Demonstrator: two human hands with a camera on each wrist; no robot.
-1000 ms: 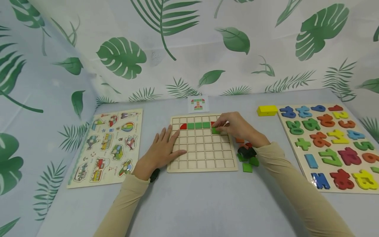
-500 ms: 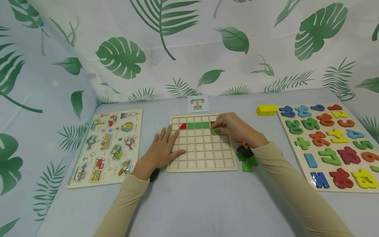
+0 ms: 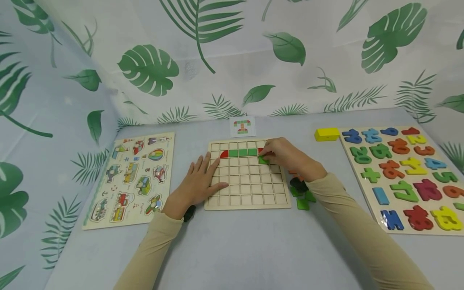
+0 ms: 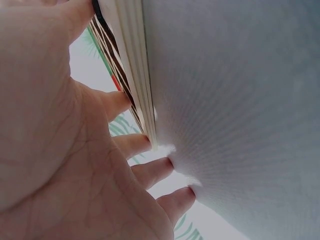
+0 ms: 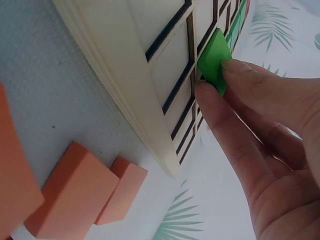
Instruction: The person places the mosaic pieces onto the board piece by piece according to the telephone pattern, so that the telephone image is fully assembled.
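Observation:
A wooden grid board [image 3: 246, 200] lies in the middle of the table. One row near its far side holds a red rounded tile [image 3: 224, 154], several green square tiles [image 3: 243, 152] and, partly behind the fingers, another red tile [image 3: 260, 150]. My right hand [image 3: 286, 156] pinches a green square tile [image 5: 216, 57] between thumb and fingers, at the cell just below that red end tile. In the right wrist view the green tile sits tilted over the grid's ridges. My left hand [image 3: 197, 183] lies with spread, straight fingers on the board's left edge, thumb across the cells.
A small pattern card [image 3: 242, 127] lies behind the board. Loose green tiles [image 3: 303, 204] and orange tiles [image 5: 75, 192] lie right of it. A picture puzzle [image 3: 135, 181] is at left, a number puzzle [image 3: 409, 181] at right, a yellow block [image 3: 326, 135] near it.
Almost nothing differs. The right hand stays at the same cell with the green tile, its wrist shifting very slightly left. The left hand has not moved.

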